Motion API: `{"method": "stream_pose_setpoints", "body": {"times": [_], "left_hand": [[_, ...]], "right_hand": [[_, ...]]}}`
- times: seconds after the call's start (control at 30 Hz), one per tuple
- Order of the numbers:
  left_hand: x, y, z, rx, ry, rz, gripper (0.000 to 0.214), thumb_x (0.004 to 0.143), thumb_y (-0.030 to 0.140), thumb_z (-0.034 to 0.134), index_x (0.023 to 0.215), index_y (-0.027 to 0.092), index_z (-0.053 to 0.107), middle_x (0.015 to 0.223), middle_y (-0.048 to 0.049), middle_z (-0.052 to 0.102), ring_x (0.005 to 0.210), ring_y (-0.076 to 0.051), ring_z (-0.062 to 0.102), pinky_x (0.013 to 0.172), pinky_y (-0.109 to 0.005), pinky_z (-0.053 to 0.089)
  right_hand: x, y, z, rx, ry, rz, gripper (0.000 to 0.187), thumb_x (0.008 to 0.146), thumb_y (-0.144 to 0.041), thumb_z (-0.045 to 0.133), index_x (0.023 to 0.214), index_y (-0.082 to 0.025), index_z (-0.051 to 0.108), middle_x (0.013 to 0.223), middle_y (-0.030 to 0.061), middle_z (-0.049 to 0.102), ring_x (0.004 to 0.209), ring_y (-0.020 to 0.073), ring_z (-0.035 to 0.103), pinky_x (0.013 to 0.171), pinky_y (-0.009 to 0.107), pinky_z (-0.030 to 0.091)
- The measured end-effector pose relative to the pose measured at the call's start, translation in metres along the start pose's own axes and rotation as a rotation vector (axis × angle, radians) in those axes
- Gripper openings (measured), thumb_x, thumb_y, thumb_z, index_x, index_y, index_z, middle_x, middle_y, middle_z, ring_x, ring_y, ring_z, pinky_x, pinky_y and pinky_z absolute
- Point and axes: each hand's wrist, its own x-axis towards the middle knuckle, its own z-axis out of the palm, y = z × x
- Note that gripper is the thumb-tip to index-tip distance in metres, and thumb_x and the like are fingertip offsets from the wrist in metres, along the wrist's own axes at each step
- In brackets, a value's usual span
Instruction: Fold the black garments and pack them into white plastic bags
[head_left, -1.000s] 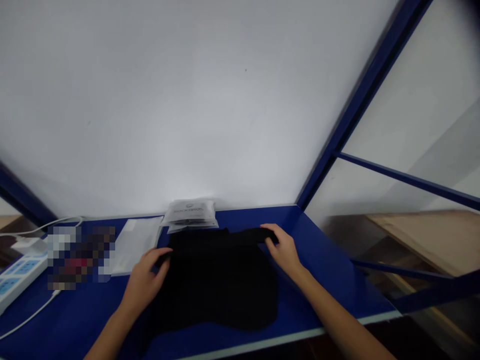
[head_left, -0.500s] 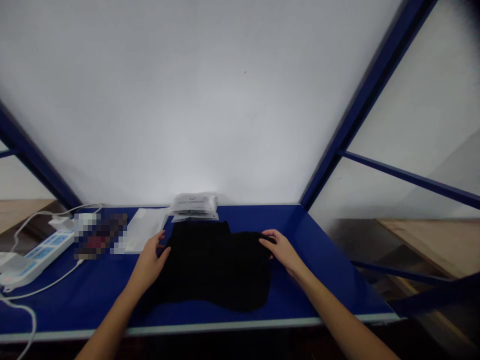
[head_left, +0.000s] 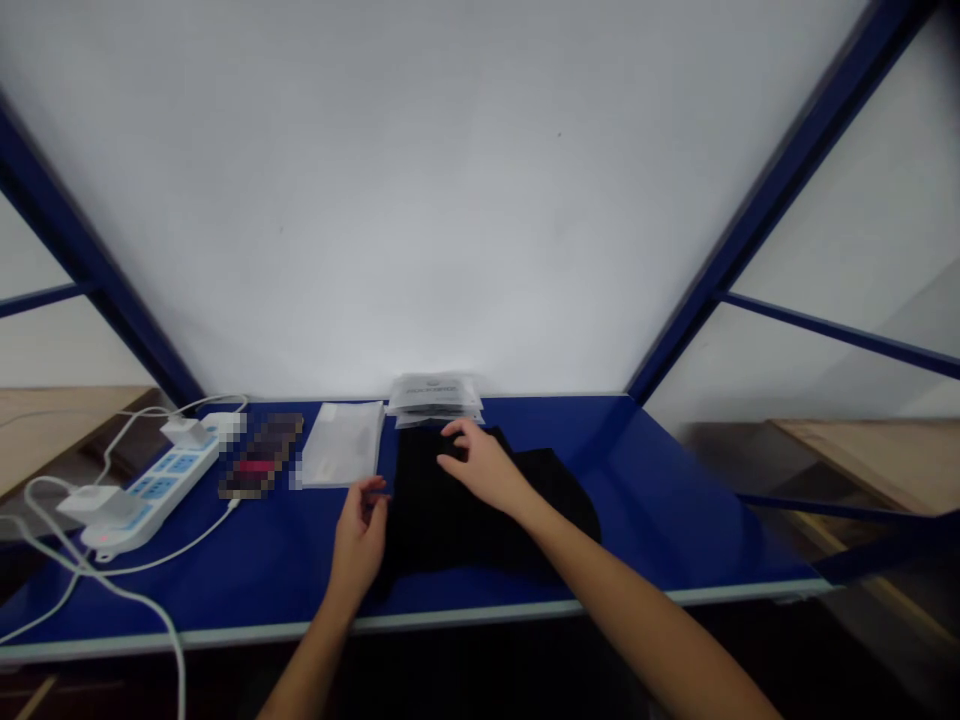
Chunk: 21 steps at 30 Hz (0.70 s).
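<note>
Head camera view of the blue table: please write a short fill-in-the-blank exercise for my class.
The black cloth lies on a ____ tabletop.
The hand on top of the cloth is the ____ one.
The white power strip lies to the ____ of the cloth.
Missing words: blue; right; left.

A white back wall [head_left: 450,200] rises behind a blue-topped worktop [head_left: 675,500], brightest in a pale glow [head_left: 435,345] low down, under flat, even indoor light. Dark blue metal uprights [head_left: 780,190] slant up on either side, with a thin crossbar [head_left: 840,335] across a pale side panel [head_left: 840,260] at right. Beyond, light wooden boards [head_left: 847,450] lie at lower right and left.
</note>
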Motion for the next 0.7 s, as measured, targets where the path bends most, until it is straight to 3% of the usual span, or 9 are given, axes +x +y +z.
{"method": "stream_pose_setpoints", "body": {"times": [0.1, 0.17, 0.23, 0.33, 0.4, 0.47, 0.57, 0.7], "left_hand": [[-0.005, 0.005, -0.002, 0.079, -0.003, 0.092, 0.027, 0.090, 0.030, 0.049, 0.114, 0.019, 0.057, 0.111, -0.0104, 0.064, 0.099, -0.023, 0.064, 0.085, -0.039, 0.053], [-0.008, 0.009, -0.004, 0.146, -0.004, 0.208, 0.026, 0.091, 0.025, 0.047, 0.114, 0.020, 0.057, 0.113, -0.0109, 0.063, 0.105, -0.024, 0.061, 0.088, -0.041, 0.052], [-0.010, 0.012, -0.005, 0.214, -0.006, 0.340, 0.026, 0.092, 0.021, 0.046, 0.115, 0.020, 0.057, 0.118, -0.0116, 0.061, 0.112, -0.025, 0.058, 0.094, -0.044, 0.049], [-0.015, 0.019, -0.004, 0.358, -0.048, 0.504, 0.030, 0.092, 0.017, 0.046, 0.120, 0.021, 0.057, 0.126, -0.0121, 0.061, 0.119, -0.027, 0.055, 0.102, -0.049, 0.044], [-0.019, 0.028, 0.000, 0.467, -0.125, 0.607, 0.036, 0.091, 0.014, 0.047, 0.124, 0.022, 0.057, 0.132, -0.0114, 0.060, 0.122, -0.028, 0.053, 0.107, -0.053, 0.039], [-0.021, 0.039, 0.009, 0.559, -0.220, 0.689, 0.040, 0.092, 0.014, 0.045, 0.129, 0.022, 0.055, 0.137, -0.0107, 0.058, 0.127, -0.028, 0.051, 0.113, -0.057, 0.030], [-0.019, 0.055, 0.029, 0.670, -0.362, 0.698, 0.044, 0.096, 0.024, 0.045, 0.139, 0.018, 0.049, 0.145, -0.0136, 0.053, 0.134, -0.030, 0.046, 0.117, -0.062, 0.021], [-0.014, 0.068, 0.058, 0.799, -0.502, 0.572, 0.056, 0.097, 0.048, 0.046, 0.138, 0.010, 0.050, 0.139, -0.0219, 0.057, 0.131, -0.036, 0.050, 0.115, -0.068, 0.018]], "right_hand": [[0.008, -0.002, 0.044, 0.047, -0.199, 0.050, 0.039, 0.080, -0.017, 0.066, 0.118, -0.019, 0.056, 0.087, 0.0029, 0.071, 0.072, 0.0176, 0.066, 0.069, 0.030, 0.049], [0.008, 0.003, 0.052, 0.141, -0.283, 0.061, 0.037, 0.086, -0.017, 0.058, 0.123, -0.018, 0.055, 0.088, 0.0037, 0.073, 0.065, 0.0154, 0.065, 0.067, 0.029, 0.050], [0.004, 0.013, 0.040, 0.194, -0.216, -0.009, 0.028, 0.092, -0.021, 0.049, 0.118, -0.018, 0.058, 0.093, 0.0049, 0.074, 0.070, 0.0148, 0.066, 0.075, 0.031, 0.051], [-0.004, 0.036, 0.001, 0.133, 0.013, -0.120, 0.026, 0.096, -0.031, 0.044, 0.108, -0.020, 0.064, 0.094, 0.0055, 0.072, 0.081, 0.0166, 0.066, 0.083, 0.034, 0.051], [-0.010, 0.055, -0.025, 0.050, 0.139, -0.072, 0.025, 0.095, -0.033, 0.045, 0.103, -0.020, 0.065, 0.091, 0.0051, 0.071, 0.079, 0.0170, 0.065, 0.081, 0.034, 0.051], [-0.016, 0.073, -0.040, -0.019, 0.178, 0.032, 0.023, 0.091, -0.033, 0.049, 0.101, -0.020, 0.065, 0.089, 0.0045, 0.070, 0.076, 0.0170, 0.065, 0.078, 0.033, 0.051], [-0.025, 0.092, -0.040, -0.080, 0.175, 0.165, 0.021, 0.088, -0.034, 0.055, 0.098, -0.019, 0.065, 0.086, 0.0043, 0.071, 0.074, 0.0177, 0.065, 0.073, 0.031, 0.051], [-0.033, 0.093, -0.021, -0.069, 0.155, 0.198, 0.022, 0.091, -0.034, 0.052, 0.095, -0.018, 0.067, 0.078, 0.0034, 0.070, 0.063, 0.0166, 0.063, 0.065, 0.030, 0.050]]}}
